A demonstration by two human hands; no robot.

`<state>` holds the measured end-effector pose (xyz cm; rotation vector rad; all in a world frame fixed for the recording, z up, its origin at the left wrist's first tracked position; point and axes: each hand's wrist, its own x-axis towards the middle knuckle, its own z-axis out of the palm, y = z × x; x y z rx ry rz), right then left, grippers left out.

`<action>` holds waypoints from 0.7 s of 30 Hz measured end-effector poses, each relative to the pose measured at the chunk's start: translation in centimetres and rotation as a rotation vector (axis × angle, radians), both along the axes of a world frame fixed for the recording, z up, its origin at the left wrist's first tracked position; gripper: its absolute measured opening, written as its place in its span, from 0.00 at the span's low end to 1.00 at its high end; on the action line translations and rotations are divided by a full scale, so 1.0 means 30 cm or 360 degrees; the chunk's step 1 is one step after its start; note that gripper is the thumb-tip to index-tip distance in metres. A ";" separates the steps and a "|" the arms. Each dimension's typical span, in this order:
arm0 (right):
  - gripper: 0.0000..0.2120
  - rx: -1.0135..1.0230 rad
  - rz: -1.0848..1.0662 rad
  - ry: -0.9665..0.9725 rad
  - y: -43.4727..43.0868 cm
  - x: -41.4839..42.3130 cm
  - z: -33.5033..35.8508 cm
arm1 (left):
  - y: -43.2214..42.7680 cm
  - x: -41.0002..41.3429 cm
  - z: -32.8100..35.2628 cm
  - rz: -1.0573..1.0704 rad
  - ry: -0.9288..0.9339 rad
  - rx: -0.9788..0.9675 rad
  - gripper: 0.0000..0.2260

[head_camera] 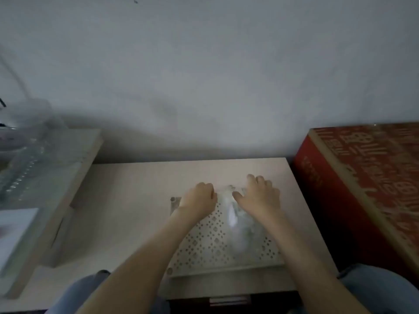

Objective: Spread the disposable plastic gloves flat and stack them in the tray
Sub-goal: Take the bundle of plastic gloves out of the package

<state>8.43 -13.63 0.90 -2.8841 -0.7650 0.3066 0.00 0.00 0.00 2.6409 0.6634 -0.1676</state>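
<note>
Forearms [145, 264] over tray [204, 248]; left hand [199, 198] pinches, right hand [260, 197] presses glove [231, 215], lengthwise near-to-far

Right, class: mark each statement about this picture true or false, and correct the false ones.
1. Both the left hand and the right hand are at the tray's far end. True.
2. The tray has a solid base. False: it is perforated all over.
3. A red box stands right of the table. True.
4. The left hand lies flat, fingers straight. False: its fingers are curled at the glove's edge.
</note>
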 end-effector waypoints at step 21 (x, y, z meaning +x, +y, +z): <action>0.13 0.1593 0.0124 0.1294 -0.114 -0.166 0.077 | -0.048 -0.143 -0.058 0.1102 -0.0533 -0.2725 0.25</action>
